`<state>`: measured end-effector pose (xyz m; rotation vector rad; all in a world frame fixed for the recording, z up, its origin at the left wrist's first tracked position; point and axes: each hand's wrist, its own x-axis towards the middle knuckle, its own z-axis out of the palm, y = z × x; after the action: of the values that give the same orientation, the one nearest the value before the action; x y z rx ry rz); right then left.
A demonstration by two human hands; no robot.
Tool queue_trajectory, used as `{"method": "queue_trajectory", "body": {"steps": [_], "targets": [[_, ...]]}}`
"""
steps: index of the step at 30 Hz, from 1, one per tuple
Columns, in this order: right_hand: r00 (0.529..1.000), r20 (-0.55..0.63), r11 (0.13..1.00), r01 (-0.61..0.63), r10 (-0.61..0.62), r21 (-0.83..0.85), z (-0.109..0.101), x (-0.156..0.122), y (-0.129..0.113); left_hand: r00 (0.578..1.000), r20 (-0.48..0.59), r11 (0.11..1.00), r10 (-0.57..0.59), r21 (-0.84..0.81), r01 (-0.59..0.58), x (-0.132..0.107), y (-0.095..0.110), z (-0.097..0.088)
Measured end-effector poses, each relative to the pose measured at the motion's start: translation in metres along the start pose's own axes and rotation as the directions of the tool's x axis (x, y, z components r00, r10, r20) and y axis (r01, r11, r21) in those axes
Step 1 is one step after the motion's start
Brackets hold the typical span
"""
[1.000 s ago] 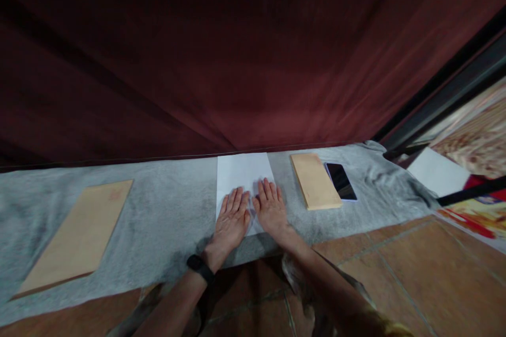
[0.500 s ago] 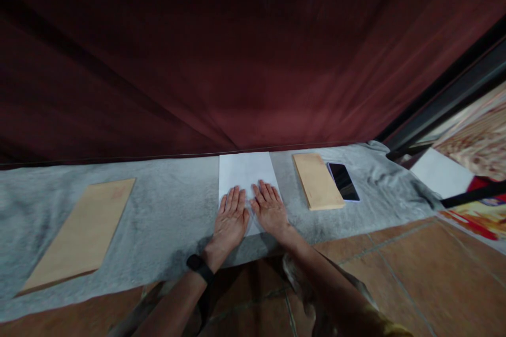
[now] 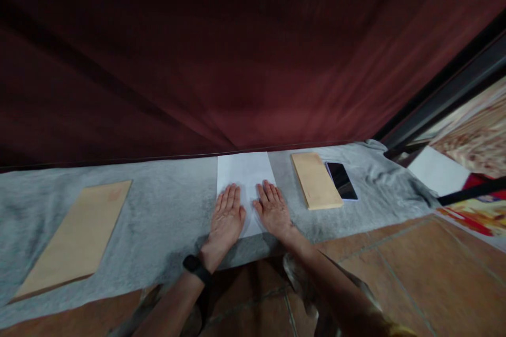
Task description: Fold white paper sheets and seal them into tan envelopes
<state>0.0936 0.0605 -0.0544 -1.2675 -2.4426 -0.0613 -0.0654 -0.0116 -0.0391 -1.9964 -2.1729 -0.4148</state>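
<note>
A white sheet of paper (image 3: 245, 167) lies flat on the grey cloth (image 3: 169, 210) in front of me. My left hand (image 3: 228, 216) rests palm down on the paper's left side, its fingers stretched out and pointing away from me. On the right side lies my right hand (image 3: 273, 211), also flat with the fingers extended. A strip of paper shows between the two hands; the parts under the palms are hidden. Neither hand grips anything.
A large brown envelope (image 3: 75, 239) lies at the left. Right of the paper sits a stack of smaller brown envelopes (image 3: 317, 181), touching a phone (image 3: 342, 181). A dark red curtain (image 3: 253, 63) hangs behind the cloth. Tiled floor (image 3: 411, 268) shows at the lower right.
My hands have moved slightly apart, the left one sliding toward the paper's left edge, so more paper shows between them. The view has shifted a little.
</note>
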Motion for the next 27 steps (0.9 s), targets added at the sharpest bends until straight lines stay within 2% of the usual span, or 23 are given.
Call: {"method": "queue_trajectory", "body": {"steps": [5,8,19,27], "targets": [[0.999,-0.026,1.000,0.022,-0.022,0.006,0.003,-0.001,0.001,0.996,-0.009,0.994,0.092,-0.066,-0.093,0.008,0.018,0.010],[0.999,-0.034,1.000,0.027,-0.026,0.012,0.004,-0.002,0.002,0.995,0.006,0.993,0.103,-0.066,-0.102,0.007,0.022,0.014],[0.998,0.025,0.998,-0.066,0.066,0.006,-0.003,-0.003,0.006,0.999,0.042,1.000,0.015,-0.025,-0.014,0.002,0.010,0.008],[0.996,0.013,0.996,-0.085,0.086,-0.027,-0.004,-0.007,0.012,0.999,0.049,1.000,-0.007,-0.007,0.008,-0.004,-0.004,0.004]]}}
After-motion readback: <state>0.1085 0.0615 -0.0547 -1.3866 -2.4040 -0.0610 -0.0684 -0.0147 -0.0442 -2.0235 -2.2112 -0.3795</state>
